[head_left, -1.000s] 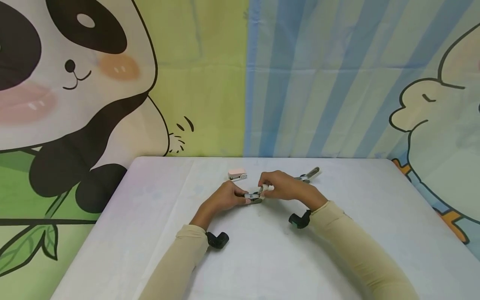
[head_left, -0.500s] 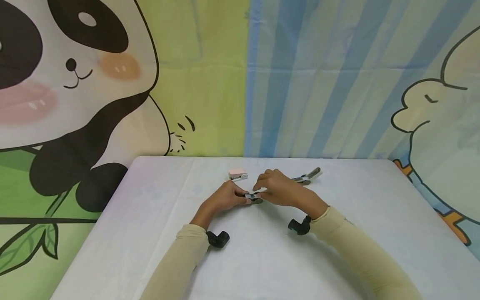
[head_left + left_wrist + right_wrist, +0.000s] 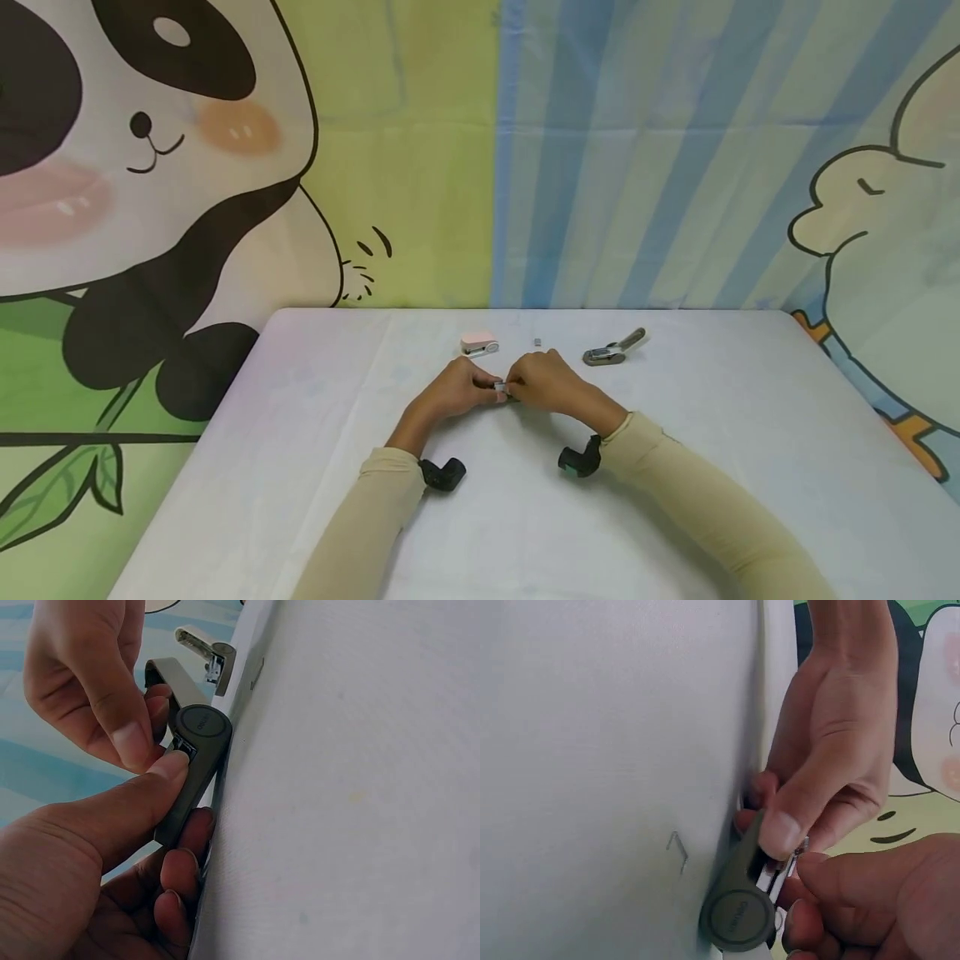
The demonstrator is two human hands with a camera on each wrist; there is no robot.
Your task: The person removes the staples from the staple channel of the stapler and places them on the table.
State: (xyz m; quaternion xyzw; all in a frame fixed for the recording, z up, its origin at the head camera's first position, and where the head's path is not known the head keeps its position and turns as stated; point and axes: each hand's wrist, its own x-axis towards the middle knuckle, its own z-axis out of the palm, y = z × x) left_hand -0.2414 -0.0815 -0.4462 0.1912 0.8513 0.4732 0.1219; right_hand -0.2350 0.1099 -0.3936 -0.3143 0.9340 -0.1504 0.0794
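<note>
A grey-green stapler (image 3: 196, 761) with its top arm swung up is held between both hands. My left hand (image 3: 454, 390) grips its base, thumb on top near the metal magazine and fingers underneath, as the left wrist view shows. My right hand (image 3: 551, 383) has its curled fingers at the opened stapler, thumb and fingertips pinching at the metal magazine (image 3: 774, 876). Whether a loose piece lies between those fingertips is hidden. On the table behind the right hand lies a small grey strip (image 3: 537, 342), which looks like staples.
A second grey-green stapler (image 3: 606, 356) lies opened at the back right of the white table (image 3: 360, 517). Just behind the left hand stands a pink-and-white stapler (image 3: 478, 343). A printed cloth (image 3: 420, 167) hangs along the table's back edge.
My right hand lifted off the raised stapler arm, then came left and down to the magazine. The small strip behind it has come into view. My left hand keeps its hold.
</note>
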